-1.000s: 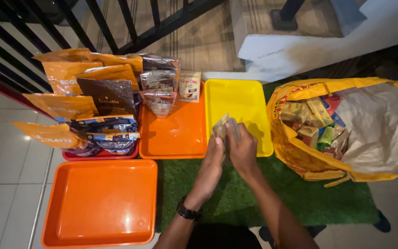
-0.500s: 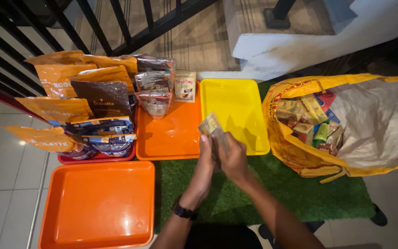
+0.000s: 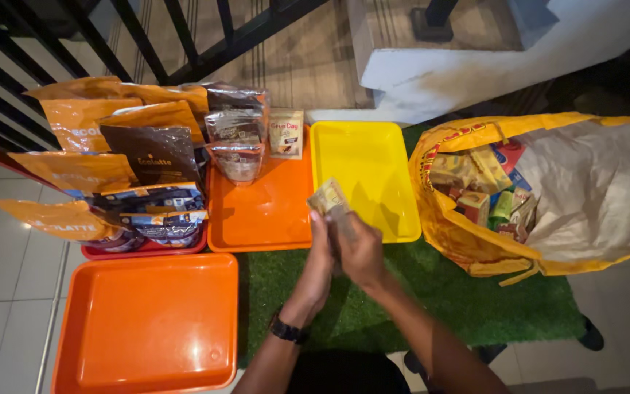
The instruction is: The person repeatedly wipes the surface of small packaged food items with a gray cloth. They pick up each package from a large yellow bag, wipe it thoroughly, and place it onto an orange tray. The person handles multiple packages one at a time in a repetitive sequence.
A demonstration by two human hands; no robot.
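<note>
We see an empty orange tray (image 3: pixel 147 321) at the floor's left. Our left hand (image 3: pixel 320 252) and right hand (image 3: pixel 359 248), together, clamp a small sachet (image 3: pixel 327 197) above the green mat's (image 3: pixel 432 306) far edge, between the orange and yellow trays (image 3: pixel 362 175). A yellow bag (image 3: pixel 541 197) sits right.

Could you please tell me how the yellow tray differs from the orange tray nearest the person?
The yellow tray is yellow and lies at the far side beside the yellow sack; the near orange tray is orange, looks larger and lies on the tiled floor at the left. The hands hold a small packet close to the yellow tray, away from the near orange tray. Both are rectangular, rimmed and hold nothing.
</note>
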